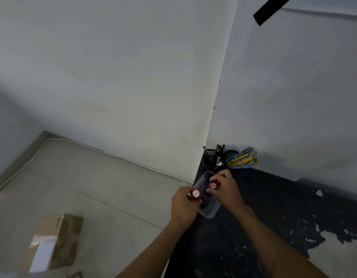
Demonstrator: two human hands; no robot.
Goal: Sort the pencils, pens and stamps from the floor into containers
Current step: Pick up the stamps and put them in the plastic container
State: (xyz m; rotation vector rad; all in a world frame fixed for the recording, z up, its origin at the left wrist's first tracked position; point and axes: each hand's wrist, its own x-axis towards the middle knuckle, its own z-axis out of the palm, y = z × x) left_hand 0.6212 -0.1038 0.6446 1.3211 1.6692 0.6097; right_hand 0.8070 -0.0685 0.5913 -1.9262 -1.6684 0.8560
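Stamps: two round red stamps with white labelled tops, one in each hand, held over a clear plastic tub (210, 212) at the near left corner of a black table (243, 237). The left hand (183, 205) curls its fingers round the left stamp (195, 194), which sits at the tub's left rim. The right hand (226, 187) pinches the right stamp (213, 185) between thumb and fingers, just above the tub's far end. The two stamps are near each other but apart. Dark things lie inside the tub; what they are cannot be told. The table's black surface is worn, with pale patches (331, 243) where the coating has flaked at the right.

Beyond the tub, against the wall corner, stands a dark mesh holder (208, 157) with black pens (218, 152) upright in it. Just to its right, a bundle of blue-and-yellow pencils (243, 158) leans out of a second dark holder (230, 153) towards the right.

To the left, below the table, is a tiled floor (93, 187) with a cardboard box (59, 237) lying at the lower left. A white cable (113, 154) runs along the base of the white wall (123, 67). A strip of black tape (270, 10) sits high on the right wall.
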